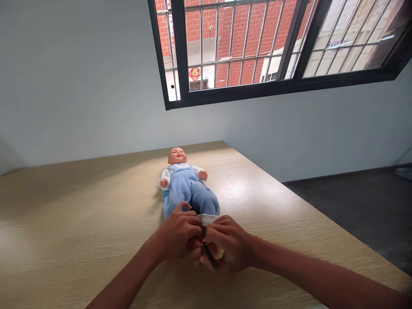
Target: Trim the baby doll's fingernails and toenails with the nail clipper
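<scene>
A baby doll (193,189) in fuzzy blue overalls and a white long-sleeved top lies on its back, head toward the wall. Its feet are hidden behind my hands. My left hand (183,231) is closed at the end of the doll's legs, and what its fingers pinch is hidden. Close beside it, my right hand (230,244) is closed with bent fingers around a small dark strip (210,256), whose kind I cannot tell. A white cuff (207,219) shows at the doll's leg, just above my right fingers.
The light wooden table (96,214) reaches the wall at the back. Its right edge slants past my right forearm, with dark floor (322,210) beyond and below. A black-framed window (238,92) with metal bars is set in the pale wall (80,86).
</scene>
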Available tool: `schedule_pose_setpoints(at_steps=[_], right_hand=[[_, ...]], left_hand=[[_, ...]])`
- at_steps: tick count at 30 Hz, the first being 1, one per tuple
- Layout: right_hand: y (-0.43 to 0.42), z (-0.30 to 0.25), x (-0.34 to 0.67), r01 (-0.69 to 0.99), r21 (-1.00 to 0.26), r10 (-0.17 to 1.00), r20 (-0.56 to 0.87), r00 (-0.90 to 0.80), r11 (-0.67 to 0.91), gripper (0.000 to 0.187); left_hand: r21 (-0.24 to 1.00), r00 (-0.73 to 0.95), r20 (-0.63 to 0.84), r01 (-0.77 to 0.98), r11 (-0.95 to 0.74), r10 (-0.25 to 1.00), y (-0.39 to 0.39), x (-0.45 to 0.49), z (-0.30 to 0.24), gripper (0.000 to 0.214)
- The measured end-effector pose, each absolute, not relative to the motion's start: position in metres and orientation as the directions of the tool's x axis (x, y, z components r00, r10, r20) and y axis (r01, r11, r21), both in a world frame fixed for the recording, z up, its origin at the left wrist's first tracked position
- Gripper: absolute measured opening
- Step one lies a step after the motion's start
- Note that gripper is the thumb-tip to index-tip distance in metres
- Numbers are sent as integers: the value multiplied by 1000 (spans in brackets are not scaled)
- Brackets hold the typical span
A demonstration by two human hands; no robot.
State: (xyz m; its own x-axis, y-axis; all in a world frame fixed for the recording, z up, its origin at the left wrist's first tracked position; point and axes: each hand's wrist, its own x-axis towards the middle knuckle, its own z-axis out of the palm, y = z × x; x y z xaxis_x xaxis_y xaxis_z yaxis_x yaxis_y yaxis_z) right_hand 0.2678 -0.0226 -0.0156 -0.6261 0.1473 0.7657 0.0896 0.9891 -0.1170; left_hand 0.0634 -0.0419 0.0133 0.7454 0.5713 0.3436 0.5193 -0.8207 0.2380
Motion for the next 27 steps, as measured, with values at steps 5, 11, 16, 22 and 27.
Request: schedule_pose_setpoints(at_steps=[5, 11, 16, 22, 27], right_hand=[[-21, -17, 269, 75, -121, 141, 768, -625, 990, 24], [-22, -12, 270, 119, -96, 148, 778, -610, 988, 26], [-22, -11, 270, 67, -176, 178, 753, -634, 982, 36], [-27, -6, 267, 126, -239, 259, 685, -681, 963, 33], [-30, 0, 266, 101, -320, 293, 640, -711, 942, 25]], left_hand=[[217, 775, 316, 503, -837, 547, -40, 64, 13, 4], [194, 781, 314, 503, -842, 539, -39, 65, 12, 6], [174, 784, 296, 517, -838, 545, -38, 65, 8, 7], [148, 790, 345, 487, -861, 507, -38, 65, 7, 8], [137, 763, 389, 507, -851, 517, -37, 66, 5, 12]])
